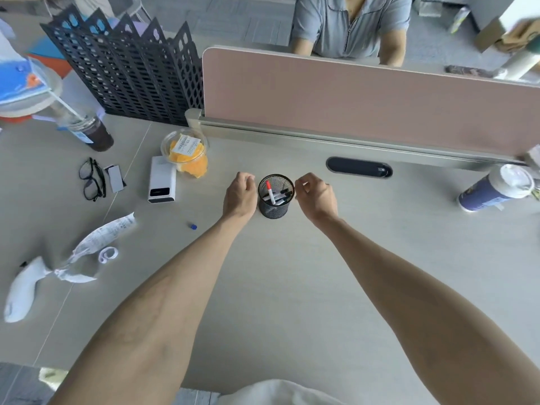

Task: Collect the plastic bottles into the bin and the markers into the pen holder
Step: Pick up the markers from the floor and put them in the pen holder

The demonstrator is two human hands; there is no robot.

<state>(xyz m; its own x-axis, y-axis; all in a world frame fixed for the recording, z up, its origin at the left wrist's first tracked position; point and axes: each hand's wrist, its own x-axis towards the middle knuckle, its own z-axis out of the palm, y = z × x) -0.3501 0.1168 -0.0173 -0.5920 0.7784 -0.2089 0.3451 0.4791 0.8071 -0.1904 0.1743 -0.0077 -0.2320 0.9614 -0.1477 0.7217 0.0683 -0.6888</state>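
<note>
Both hands (240, 193) (317, 194) flank pen holder (274, 207); several markers (271, 192) inside.

Two bare forearms reach into view from the bottom edge, with no sleeves, watch or bracelets on them. The left hand (240, 194) and right hand (317, 197) are bare. A fold of white clothing (280, 393) shows at the bottom edge.

Single head-worn wide-angle view, looking forward and down over the counter (292, 287), forearms entering from bottom of frame, partition (365, 103) across upper right, close range
</note>
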